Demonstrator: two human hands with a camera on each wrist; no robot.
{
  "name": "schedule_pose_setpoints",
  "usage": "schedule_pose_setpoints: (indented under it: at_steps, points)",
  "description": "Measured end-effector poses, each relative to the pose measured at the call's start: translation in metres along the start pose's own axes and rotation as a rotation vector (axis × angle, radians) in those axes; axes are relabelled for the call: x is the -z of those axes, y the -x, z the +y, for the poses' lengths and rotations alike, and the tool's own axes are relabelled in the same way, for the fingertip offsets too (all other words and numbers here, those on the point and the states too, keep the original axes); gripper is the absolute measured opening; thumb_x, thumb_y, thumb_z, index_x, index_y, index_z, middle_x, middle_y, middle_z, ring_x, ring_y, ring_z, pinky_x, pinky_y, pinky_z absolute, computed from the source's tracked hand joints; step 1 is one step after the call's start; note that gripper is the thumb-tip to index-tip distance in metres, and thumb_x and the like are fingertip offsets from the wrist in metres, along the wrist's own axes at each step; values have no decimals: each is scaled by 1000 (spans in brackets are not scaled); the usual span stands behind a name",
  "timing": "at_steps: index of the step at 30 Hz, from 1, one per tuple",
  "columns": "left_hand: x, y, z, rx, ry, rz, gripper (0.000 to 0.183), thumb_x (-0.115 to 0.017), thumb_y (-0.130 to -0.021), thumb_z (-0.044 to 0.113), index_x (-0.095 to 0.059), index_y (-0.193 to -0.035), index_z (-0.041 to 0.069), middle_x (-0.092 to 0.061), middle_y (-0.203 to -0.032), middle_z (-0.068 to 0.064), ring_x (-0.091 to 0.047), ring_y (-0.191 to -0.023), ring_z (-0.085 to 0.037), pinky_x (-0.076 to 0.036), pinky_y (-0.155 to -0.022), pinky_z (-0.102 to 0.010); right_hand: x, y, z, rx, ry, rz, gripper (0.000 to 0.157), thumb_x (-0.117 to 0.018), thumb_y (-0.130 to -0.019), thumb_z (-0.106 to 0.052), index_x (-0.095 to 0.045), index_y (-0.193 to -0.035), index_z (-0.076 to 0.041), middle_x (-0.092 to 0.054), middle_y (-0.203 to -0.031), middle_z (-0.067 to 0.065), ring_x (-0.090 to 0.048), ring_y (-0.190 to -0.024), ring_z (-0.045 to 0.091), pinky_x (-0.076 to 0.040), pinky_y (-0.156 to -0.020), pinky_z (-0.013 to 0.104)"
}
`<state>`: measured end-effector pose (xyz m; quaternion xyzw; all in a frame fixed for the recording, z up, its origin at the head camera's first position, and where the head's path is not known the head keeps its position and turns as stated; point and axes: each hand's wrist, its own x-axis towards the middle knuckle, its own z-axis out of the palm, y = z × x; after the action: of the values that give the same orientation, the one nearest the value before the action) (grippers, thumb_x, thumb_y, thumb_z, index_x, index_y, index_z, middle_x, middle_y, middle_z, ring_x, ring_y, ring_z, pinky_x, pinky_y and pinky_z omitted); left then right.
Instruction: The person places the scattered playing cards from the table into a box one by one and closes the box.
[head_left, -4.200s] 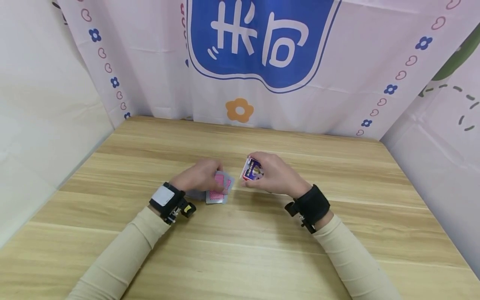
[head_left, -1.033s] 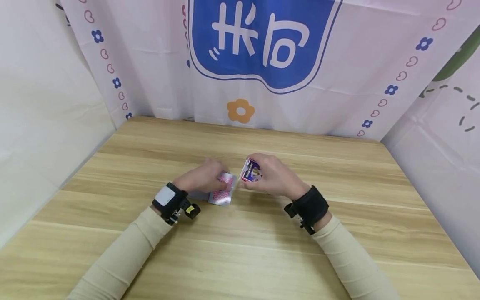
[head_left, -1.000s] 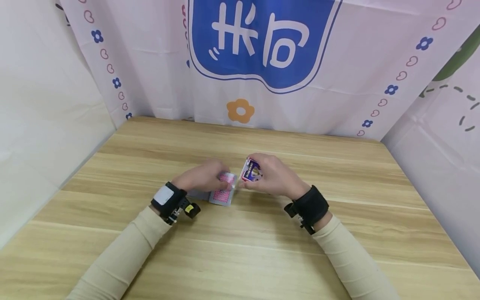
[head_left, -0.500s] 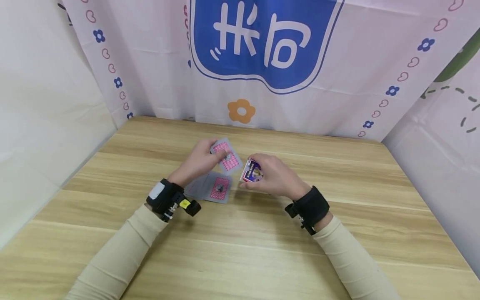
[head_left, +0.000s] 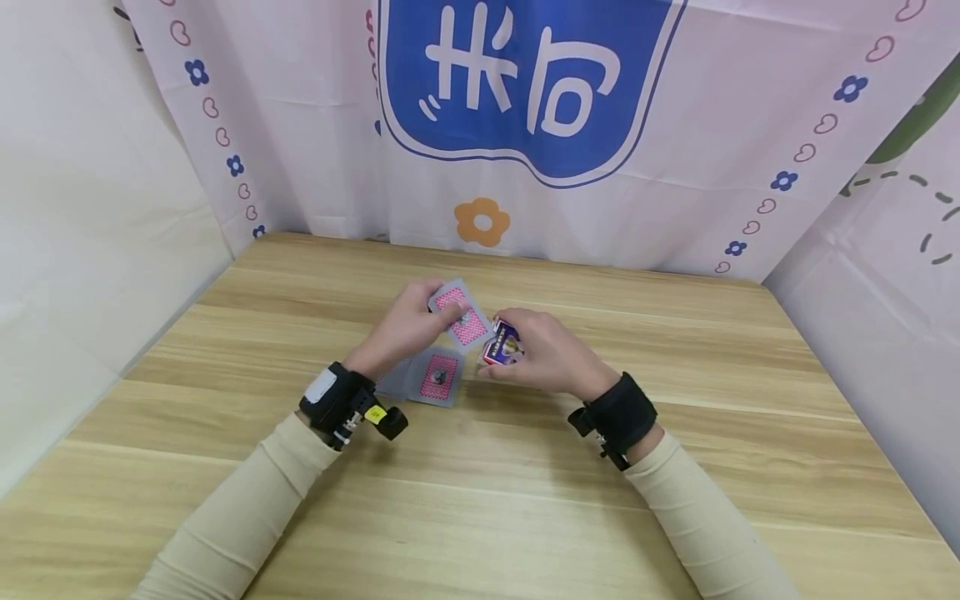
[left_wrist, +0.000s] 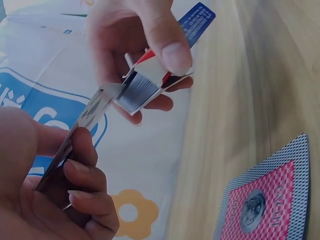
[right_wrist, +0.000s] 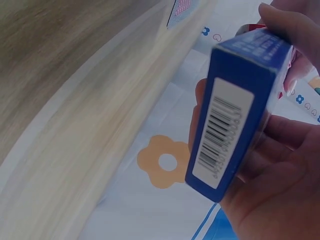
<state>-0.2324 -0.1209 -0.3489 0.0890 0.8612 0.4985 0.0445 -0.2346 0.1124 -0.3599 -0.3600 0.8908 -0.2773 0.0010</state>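
My left hand (head_left: 405,323) pinches a playing card (head_left: 472,331), its pink-patterned back up, thumb on top. In the left wrist view, a corner of that card (left_wrist: 92,111) meets the open end of a card box (left_wrist: 199,24). A stack of cards (left_wrist: 136,94) shows inside that end. My right hand (head_left: 551,352) grips the purple, red and white box (head_left: 504,344) from the right, above the table. In the right wrist view the box's blue barcode end (right_wrist: 225,125) faces the camera. Below my left hand, more playing cards (head_left: 439,379) lie back up, partly overlapping.
The wooden table (head_left: 480,500) spreads all around the hands. Behind it hangs a white cloth (head_left: 315,167) with a blue emblem and an orange flower. Black camera straps (head_left: 626,412) sit on both wrists.
My left hand has lifted a card off those on the table, moved it up, then right, until its corner reaches the box. My right hand and the box have stayed nearly still.
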Motion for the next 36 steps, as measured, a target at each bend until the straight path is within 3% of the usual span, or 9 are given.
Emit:
schedule_pose_setpoints:
  at_steps: [11,17,23,29,36]
  points:
    - [-23,5,1,-47,20,92,24,-56,-109,33,-64,-116,11,-46,-74,1,-41,-58,-14,-37,-54,-26,-1,0,0,15,4,26,54,-90,-83,-32,-66,-124,-5,-71,-101,2,-63,-81,13,-53,-67,25]
    - [-30,8,-1,-44,30,150,25,-58,-108,37,-66,-112,14,-50,-72,0,-41,-56,-13,-36,-51,-25,-1,0,1,1,11,38,52,-90,-83,-31,-66,-121,-5,-71,-99,2,-63,-80,13,-53,-67,25]
    - [-31,9,-1,-64,35,196,25,-60,-108,35,-68,-112,11,-44,-64,3,-40,-52,-13,-33,-48,-24,0,0,0,-4,15,40,54,-90,-83,-32,-66,-122,-4,-71,-101,3,-64,-81,14,-54,-67,25]
    - [-34,9,-2,-82,26,229,28,-62,-107,33,-70,-116,8,-55,-68,-1,-42,-51,-12,-34,-47,-24,-1,0,0,-4,17,45,56,-90,-83,-35,-67,-123,-3,-72,-101,5,-64,-81,14,-54,-67,25]
    - [-37,8,-4,-100,25,285,26,-65,-105,33,-72,-106,8,-60,-71,-3,-43,-51,-12,-32,-46,-23,-1,0,0,-7,12,61,56,-91,-82,-34,-67,-121,-2,-72,-99,5,-64,-80,14,-54,-66,25]
